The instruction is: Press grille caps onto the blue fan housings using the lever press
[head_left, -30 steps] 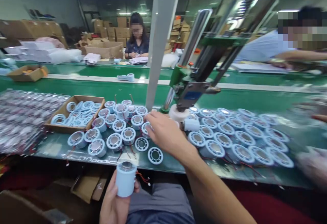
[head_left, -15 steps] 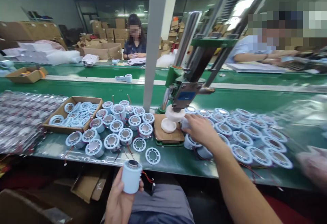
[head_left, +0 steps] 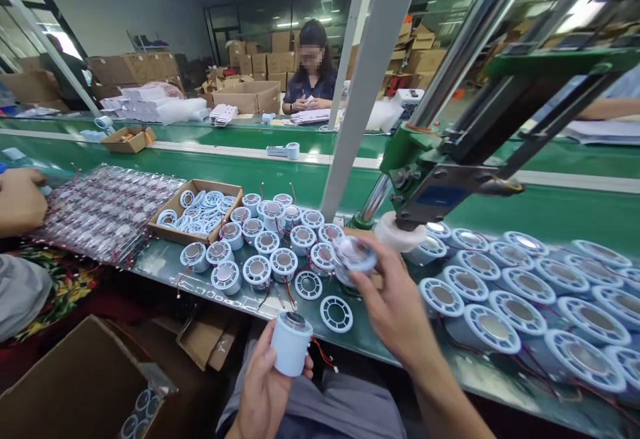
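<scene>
My left hand (head_left: pixel 270 372), fingers wrapped round it, holds a light-blue cylindrical motor housing (head_left: pixel 291 349) upright above my lap. The housing has a dark metal top, and red wires hang from its side. My right hand (head_left: pixel 395 299) grips another light-blue motor housing (head_left: pixel 354 259), blurred, with a shiny top, in front of the press. Just behind that hand is the press's white round head (head_left: pixel 400 231). Two loose light-blue slotted rings, one (head_left: pixel 309 285) farther back and one (head_left: pixel 337 313) closer, lie on the bench between my hands.
Wired housings (head_left: pixel 270 242) stand left of the press, many more (head_left: pixel 515 312) to its right. A cardboard box (head_left: pixel 156 229) of rings and bubble-wrapped parts (head_left: pixel 110 209) lie left. A grey post (head_left: pixel 373 85) rises behind. Across the bench sits a co-worker (head_left: pixel 310 85); another person's arm (head_left: pixel 20 202) is at far left.
My view has swung left. My right hand has come away from beside the press head, leftward and nearer, with a housing in it. My left hand still holds its housing.
</scene>
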Available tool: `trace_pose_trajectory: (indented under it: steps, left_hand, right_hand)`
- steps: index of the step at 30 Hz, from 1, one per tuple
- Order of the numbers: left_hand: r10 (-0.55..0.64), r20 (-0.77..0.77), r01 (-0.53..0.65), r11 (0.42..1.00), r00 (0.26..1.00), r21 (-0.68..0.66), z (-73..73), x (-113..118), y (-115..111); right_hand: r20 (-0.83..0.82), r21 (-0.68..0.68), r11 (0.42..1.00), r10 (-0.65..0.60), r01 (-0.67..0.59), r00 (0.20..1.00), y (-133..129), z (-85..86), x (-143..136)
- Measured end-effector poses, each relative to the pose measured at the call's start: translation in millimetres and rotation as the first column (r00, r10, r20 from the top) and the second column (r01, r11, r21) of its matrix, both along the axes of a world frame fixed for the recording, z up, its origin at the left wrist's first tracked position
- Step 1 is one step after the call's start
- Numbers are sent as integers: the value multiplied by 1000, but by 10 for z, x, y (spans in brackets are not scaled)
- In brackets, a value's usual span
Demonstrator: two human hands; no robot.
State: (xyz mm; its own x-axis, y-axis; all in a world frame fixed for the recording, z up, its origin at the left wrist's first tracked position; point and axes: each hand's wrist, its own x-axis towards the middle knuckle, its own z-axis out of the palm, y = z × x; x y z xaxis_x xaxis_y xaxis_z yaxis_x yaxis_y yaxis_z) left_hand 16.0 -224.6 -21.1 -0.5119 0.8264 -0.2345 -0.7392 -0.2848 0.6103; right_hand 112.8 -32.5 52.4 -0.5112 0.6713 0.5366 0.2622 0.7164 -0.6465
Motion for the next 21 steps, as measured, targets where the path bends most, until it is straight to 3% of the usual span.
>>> trace_pose_trajectory:
  steps: [4, 8, 16, 21]
  left_hand:
    - [23, -16, -23, 1000, 1000, -8, -20, 2, -73]
    - [39, 1, -39, 999, 999, 20, -40, -19, -131]
    - [67, 25, -68, 997, 997, 22, -73, -42, -173]
    - [79, 6, -79, 997, 997, 0, -12, -33, -184]
  right_hand:
    - [-28, -133, 989, 65, -68, 998, 421, 45, -947]
    - [71, -156, 985, 91, -79, 993, 822, 63, -1496]
    - [266, -172, 973, 197, -155, 944, 942, -138, -1688]
    - [326, -201, 964, 231, -172, 917, 919, -87, -1728]
